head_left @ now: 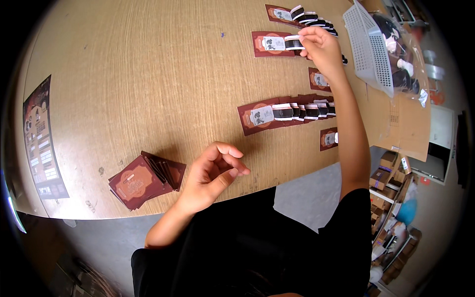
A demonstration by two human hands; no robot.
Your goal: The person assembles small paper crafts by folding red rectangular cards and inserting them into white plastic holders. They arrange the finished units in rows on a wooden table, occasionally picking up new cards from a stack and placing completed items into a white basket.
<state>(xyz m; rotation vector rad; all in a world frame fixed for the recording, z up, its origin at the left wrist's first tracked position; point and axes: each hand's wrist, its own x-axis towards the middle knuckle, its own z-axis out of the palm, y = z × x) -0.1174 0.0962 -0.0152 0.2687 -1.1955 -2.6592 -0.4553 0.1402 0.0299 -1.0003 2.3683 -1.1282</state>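
My right hand reaches to the far right of the table. Its thumb and fingertips pinch the edge of a small black-and-white piece, which lies over the end of a dark red card with a grey printed panel. Near the table's front edge, my left hand hovers with loosely curled fingers, thumb and forefinger apart, and nothing visible in it. To its left lies a fanned stack of dark red cards. My right forearm hides parts of the rows of cards beneath it.
Overlapping red cards with black-and-white pieces form a row at mid-right, another row behind it. A light grey perforated basket and clear plastic bag stand right. A dark printed sheet lies left. Shelves hold boxes.
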